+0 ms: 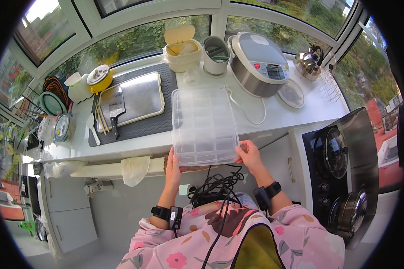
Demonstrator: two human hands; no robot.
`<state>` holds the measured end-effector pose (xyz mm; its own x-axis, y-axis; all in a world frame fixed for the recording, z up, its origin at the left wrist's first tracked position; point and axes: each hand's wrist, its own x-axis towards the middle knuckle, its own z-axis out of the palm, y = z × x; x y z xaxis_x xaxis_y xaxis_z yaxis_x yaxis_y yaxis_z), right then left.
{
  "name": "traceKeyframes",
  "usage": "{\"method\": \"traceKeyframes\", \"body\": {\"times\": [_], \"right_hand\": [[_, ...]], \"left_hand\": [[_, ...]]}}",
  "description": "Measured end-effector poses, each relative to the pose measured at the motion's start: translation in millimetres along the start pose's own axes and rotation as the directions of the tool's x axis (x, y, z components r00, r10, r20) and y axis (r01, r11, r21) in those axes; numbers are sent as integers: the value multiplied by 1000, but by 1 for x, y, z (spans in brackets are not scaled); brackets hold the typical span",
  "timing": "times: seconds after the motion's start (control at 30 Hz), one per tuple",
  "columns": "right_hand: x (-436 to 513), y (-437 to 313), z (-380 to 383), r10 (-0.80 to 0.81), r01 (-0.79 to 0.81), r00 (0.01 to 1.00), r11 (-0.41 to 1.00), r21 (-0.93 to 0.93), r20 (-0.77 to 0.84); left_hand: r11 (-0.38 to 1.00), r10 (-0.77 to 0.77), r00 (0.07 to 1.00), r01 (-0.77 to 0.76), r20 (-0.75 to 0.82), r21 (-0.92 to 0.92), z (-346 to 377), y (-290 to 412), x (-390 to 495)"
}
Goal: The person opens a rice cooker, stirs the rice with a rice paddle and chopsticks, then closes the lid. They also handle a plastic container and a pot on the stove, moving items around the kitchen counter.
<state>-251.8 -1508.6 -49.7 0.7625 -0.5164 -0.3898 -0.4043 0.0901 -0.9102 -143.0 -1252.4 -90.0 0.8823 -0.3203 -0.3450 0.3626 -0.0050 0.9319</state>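
Between my hands is a translucent plastic box (205, 124) with a lid and a grid of square compartments. Its near end juts past the counter's front edge, and its far part lies over the white counter. My left hand (173, 164) presses against the near left corner, fingers pointing forward. My right hand (249, 153) grips the near right edge with thumb on top. To the box's left, a metal-faced cutting board (141, 97) lies on a grey mat (170, 79), with a cleaver (116, 107) on its left part. Chopsticks (101, 117) and a white-handled spatula (93, 129) lie beside the cleaver.
A rice cooker (261, 64), a utensil holder (216, 57) and a cream lidded bin (183, 55) line the window side. A white cord (247, 116) loops right of the box. At right is a stove (325, 181) with pans. Black cables (219, 188) hang before my body.
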Motion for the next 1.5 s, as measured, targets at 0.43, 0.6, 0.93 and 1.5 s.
{"method": "traceKeyframes", "body": {"times": [0.43, 0.6, 0.93, 1.5], "right_hand": [[18, 8, 1, -108, 85, 910, 994, 75, 400], [0, -24, 9, -178, 170, 898, 984, 55, 403], [5, -36, 9, -323, 273, 838, 946, 175, 440], [121, -60, -18, -586, 323, 806, 559, -764, -88]], "left_hand": [[997, 51, 982, -61, 180, 53, -10, 25, 5], [987, 160, 976, -156, 149, -38, -27, 41, -18], [977, 53, 985, -16, 167, -215, -23, 52, -19], [993, -52, 967, 77, 250, -92, -13, 45, -3]]}}
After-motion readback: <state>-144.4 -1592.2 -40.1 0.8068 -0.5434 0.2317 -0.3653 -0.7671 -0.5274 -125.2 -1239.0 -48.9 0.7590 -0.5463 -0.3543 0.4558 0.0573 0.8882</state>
